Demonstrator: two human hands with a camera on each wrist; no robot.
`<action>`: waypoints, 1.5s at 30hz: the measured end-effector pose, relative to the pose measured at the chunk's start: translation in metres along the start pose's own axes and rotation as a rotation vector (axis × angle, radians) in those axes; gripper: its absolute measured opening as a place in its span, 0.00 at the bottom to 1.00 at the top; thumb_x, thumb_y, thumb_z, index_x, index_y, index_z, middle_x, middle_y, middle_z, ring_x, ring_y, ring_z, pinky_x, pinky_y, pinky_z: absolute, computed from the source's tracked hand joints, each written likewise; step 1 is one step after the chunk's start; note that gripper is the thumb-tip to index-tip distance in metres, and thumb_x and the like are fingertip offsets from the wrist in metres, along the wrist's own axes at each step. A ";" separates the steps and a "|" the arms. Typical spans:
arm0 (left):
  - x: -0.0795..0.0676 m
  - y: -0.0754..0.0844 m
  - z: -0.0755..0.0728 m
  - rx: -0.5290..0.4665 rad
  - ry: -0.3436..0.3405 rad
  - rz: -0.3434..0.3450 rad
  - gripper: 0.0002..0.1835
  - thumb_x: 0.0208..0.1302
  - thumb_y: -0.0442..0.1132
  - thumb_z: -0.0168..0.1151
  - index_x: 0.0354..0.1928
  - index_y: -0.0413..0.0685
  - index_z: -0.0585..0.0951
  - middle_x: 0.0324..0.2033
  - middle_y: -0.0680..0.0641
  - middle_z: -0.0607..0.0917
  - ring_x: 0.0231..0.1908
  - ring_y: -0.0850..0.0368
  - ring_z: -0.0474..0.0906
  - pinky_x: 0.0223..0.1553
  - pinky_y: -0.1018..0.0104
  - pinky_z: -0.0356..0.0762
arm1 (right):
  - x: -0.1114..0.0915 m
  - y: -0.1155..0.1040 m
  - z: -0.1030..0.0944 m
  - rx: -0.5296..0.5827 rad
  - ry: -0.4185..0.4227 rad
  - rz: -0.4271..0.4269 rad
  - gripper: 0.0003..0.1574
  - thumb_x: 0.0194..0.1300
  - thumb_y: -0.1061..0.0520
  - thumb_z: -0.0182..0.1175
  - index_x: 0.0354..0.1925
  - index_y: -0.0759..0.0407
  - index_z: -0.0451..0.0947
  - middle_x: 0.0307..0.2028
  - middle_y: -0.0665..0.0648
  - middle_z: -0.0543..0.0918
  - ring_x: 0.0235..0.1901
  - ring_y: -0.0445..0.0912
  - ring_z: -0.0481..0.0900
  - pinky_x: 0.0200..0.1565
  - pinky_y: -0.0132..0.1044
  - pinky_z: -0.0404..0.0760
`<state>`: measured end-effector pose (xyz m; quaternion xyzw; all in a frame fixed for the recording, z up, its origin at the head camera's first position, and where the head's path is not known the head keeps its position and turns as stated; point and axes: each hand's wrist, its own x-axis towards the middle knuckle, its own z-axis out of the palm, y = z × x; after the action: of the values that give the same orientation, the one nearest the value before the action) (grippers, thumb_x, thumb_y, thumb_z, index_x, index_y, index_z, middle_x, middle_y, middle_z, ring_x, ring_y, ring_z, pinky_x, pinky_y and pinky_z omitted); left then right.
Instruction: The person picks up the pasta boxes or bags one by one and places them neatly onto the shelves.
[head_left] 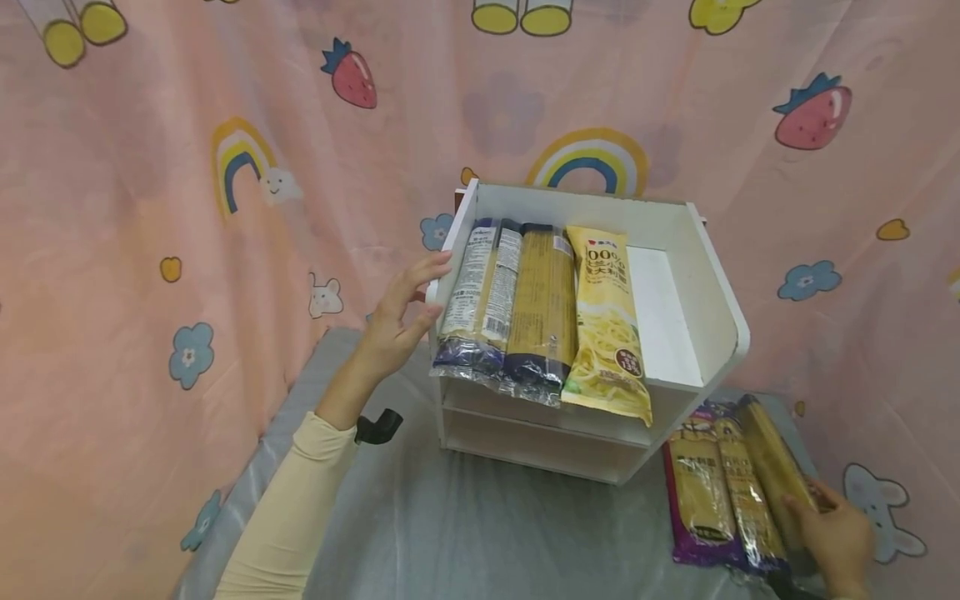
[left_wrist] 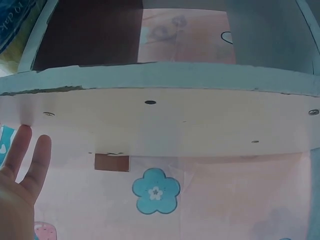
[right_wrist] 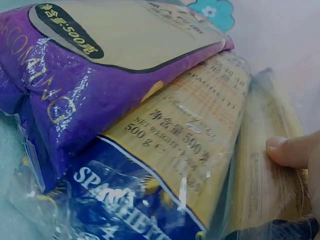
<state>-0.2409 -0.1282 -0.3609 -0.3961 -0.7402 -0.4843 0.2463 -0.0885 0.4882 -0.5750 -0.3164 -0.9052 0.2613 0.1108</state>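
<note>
Shelving of white board [head_left: 716, 308], open-fronted, stands between the left hand [head_left: 390, 325], whose loosely extended fingers touch its side, and the right hand [head_left: 836, 533]. Rightward of the left hand, a shiny yellow plastic noodle packet [head_left: 607, 325] juts past the top level's front edge; a knock could tip it out. Left of the right hand, a purple-and-gold plastic packet [head_left: 701, 492] overlaps a slim blue-ended spaghetti packet [head_left: 750, 487]. Just beside, that hand grips a narrow clear-plastic packet of golden pasta [head_left: 776, 462], whose slick film might slip or drag its neighbours.

Glossy, crinkled plastic flashes on the purple packet [head_left: 702, 500] at four o'clock; the white shelf [head_left: 662, 317], mid-dial, shows smooth panels; grey cloth [head_left: 480, 537] shimmers softly at six.
</note>
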 end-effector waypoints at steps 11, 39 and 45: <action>0.001 0.000 0.000 0.000 0.003 0.005 0.28 0.75 0.56 0.49 0.67 0.44 0.70 0.72 0.43 0.67 0.70 0.49 0.63 0.54 0.64 0.72 | -0.005 -0.019 -0.030 -0.003 0.021 -0.042 0.33 0.60 0.54 0.69 0.61 0.66 0.74 0.50 0.76 0.81 0.16 0.17 0.57 0.20 0.23 0.65; 0.001 -0.004 0.004 0.000 0.014 0.009 0.27 0.75 0.55 0.48 0.67 0.45 0.69 0.72 0.43 0.67 0.68 0.49 0.64 0.54 0.62 0.72 | -0.021 -0.148 -0.120 0.551 0.225 -0.018 0.35 0.53 0.63 0.73 0.61 0.56 0.78 0.22 0.21 0.73 0.23 0.19 0.71 0.20 0.12 0.69; 0.000 -0.004 0.004 0.002 0.012 0.000 0.27 0.75 0.55 0.48 0.67 0.46 0.68 0.72 0.43 0.66 0.68 0.50 0.64 0.54 0.61 0.73 | -0.029 -0.184 -0.144 0.560 0.192 0.024 0.35 0.57 0.60 0.72 0.63 0.47 0.77 0.26 0.22 0.73 0.25 0.21 0.70 0.20 0.13 0.68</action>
<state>-0.2435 -0.1256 -0.3646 -0.3928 -0.7393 -0.4859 0.2511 -0.1084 0.4063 -0.3549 -0.3076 -0.7795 0.4709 0.2758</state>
